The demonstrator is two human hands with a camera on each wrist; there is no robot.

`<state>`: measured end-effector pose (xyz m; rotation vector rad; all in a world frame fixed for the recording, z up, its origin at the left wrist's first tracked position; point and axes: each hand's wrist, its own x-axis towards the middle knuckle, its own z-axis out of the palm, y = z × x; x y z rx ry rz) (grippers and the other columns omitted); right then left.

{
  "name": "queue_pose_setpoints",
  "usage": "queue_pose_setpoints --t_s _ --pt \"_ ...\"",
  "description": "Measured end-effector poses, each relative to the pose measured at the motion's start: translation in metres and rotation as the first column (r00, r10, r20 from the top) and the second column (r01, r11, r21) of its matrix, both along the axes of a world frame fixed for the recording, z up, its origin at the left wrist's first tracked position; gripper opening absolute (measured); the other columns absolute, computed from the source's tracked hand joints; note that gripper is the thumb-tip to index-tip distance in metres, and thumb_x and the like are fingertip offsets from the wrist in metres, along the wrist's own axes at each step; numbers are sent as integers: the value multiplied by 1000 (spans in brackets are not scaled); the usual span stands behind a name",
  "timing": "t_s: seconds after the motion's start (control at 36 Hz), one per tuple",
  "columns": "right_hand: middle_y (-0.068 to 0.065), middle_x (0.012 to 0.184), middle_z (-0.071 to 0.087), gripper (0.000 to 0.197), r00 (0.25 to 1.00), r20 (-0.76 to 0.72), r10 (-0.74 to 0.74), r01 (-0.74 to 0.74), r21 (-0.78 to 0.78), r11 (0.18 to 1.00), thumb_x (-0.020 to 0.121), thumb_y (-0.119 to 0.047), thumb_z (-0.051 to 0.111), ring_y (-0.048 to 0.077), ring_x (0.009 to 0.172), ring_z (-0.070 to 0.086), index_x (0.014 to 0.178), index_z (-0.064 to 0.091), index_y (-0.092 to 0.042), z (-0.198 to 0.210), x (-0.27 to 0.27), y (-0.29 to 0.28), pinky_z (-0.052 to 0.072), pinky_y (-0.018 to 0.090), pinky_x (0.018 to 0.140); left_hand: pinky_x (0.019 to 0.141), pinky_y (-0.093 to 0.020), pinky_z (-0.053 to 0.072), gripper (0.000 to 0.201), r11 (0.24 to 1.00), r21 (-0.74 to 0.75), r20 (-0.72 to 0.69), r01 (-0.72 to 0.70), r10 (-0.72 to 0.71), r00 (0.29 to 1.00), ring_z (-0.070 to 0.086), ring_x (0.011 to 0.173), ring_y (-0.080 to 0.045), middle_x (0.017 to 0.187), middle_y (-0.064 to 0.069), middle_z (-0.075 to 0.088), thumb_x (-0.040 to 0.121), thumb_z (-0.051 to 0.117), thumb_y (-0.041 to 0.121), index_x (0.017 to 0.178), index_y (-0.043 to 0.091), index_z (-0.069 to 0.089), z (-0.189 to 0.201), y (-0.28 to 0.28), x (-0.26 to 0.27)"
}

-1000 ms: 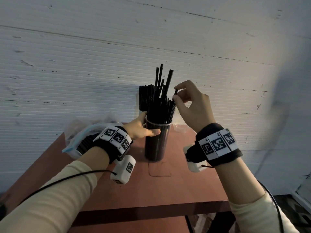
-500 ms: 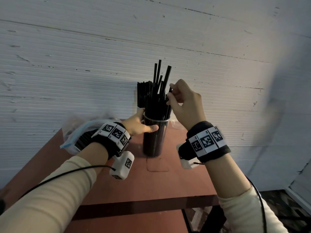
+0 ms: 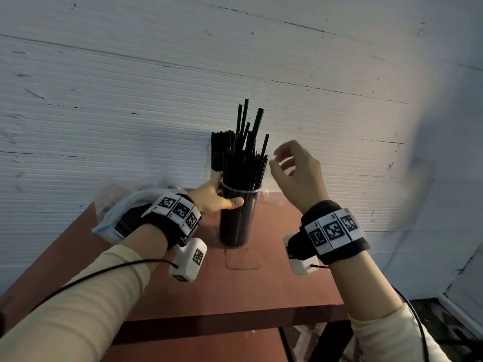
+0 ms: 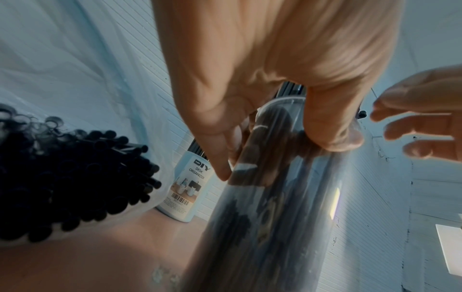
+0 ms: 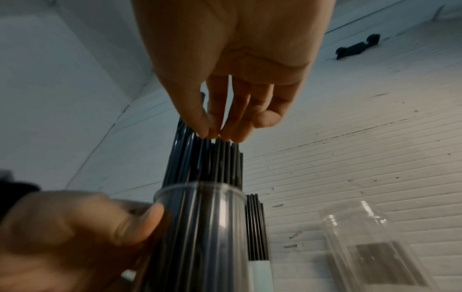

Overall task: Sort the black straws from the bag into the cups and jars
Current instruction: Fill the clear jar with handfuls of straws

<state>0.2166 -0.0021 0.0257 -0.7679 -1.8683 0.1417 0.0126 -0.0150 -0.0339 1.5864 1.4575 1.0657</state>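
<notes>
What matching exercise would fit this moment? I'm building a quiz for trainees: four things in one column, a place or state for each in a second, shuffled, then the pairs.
Things
1. clear cup
2. plastic bag
3. left hand
4. right hand

Places or states
A. lies at the table's left edge, black straws inside
B. fingers loose beside the straw tops, holding nothing
C. stands upright on the red-brown table, packed with black straws
D. wraps around the cup just below its rim

Pairs: 1-C, 2-A, 3-D, 4-B
</notes>
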Motion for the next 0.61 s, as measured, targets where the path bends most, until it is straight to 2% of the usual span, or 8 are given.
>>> queue_pose_setpoints --t_s 0.06,0.11,0.19,0.28,0.36,0.47,0.56,0.61 --pt "-4 87 63 5 993 116 -15 15 1 1000 86 -19 63 8 71 59 82 62 -16 -9 -1 1 47 22 67 117 -45 28 82 1000 0 6 5 -5 1000 42 135 -18 142 1 49 83 75 18 146 31 25 0 0 0" --pt "-4 87 63 8 978 207 -24 28 -19 999 86 -21 64 9 69 58 79 65 -17 -16 -6 3 47 25 68 117 -45 28 85 1000 -1 14 12 -12 1000 42 135 -17 141 1 50 79 77 22 145 30 25 -1 0 1" --pt "-3 87 64 10 962 269 -47 66 -61 996 87 -21 62 10 69 55 79 65 -17 -19 -14 6 40 20 66 117 -42 29 82 1000 7 31 -1 1 1000 42 135 -17 141 0 49 82 75 16 146 27 25 -1 1 1" --pt "-3 84 64 13 957 278 -79 106 -85 991 88 -22 60 8 69 51 76 63 -18 -18 -18 8 31 10 60 116 -43 30 80 1000 10 50 2 -2 999 43 134 -17 140 0 49 82 75 14 144 27 27 -3 2 1" --pt "-3 82 66 16 963 247 -111 138 -95 986 90 -20 57 9 71 52 76 64 -17 -18 -20 7 29 18 62 117 -45 30 80 1000 7 71 13 -14 997 43 134 -18 141 0 49 81 76 13 143 27 27 -3 2 1" --pt "-1 83 66 15 972 192 -133 156 -111 981 90 -17 56 13 75 54 78 64 -15 -19 -24 5 29 19 66 116 -44 31 94 1000 10 63 0 -1 998 44 133 -17 139 1 51 67 79 30 144 27 27 -2 0 3" --pt "1 85 68 14 968 187 -167 189 -110 976 90 -17 58 16 80 58 83 68 -10 -18 -26 5 30 20 70 117 -45 29 89 1000 3 74 4 -5 997 43 134 -17 140 0 50 73 79 24 145 28 27 -2 0 2" --pt "0 86 69 13 969 176 -174 197 -122 973 90 -17 60 13 79 56 85 70 -10 -17 -26 4 30 17 69 117 -45 29 90 1000 0 67 10 -10 998 42 134 -18 140 0 50 72 79 25 145 30 26 -1 -1 2"
